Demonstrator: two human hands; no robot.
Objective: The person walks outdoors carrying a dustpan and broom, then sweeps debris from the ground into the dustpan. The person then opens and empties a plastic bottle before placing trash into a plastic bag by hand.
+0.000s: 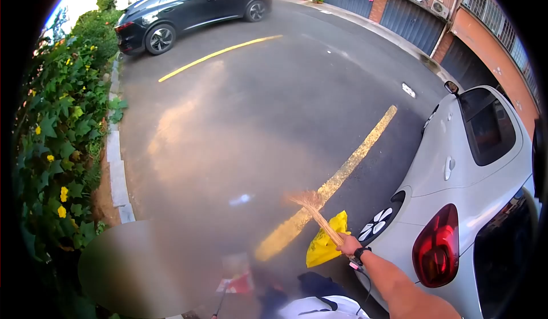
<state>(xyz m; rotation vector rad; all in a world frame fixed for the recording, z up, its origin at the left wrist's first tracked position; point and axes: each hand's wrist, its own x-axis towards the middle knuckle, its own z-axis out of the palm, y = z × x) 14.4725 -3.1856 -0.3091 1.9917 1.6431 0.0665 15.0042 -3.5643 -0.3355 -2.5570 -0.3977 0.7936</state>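
Observation:
My right hand [349,245], with a dark band at the wrist, is closed around the handle of a straw broom [322,219]. The broom's bristles reach down to the yellow painted line on the asphalt. A yellow plastic bag [326,247] hangs beside the broom handle, right by that hand; whether the fingers also grip it I cannot tell. Low in the view, a red and white dustpan [242,283] appears blurred near the ground, its thin dark handle running down to the bottom edge. My left hand does not show.
Close on my right stands a silver car [434,182]. A black car [194,10] is parked at the far left. Leafy plants with yellow flowers [63,147] grow behind a stone kerb [116,176] on the left. A small white object [409,90] lies on the asphalt.

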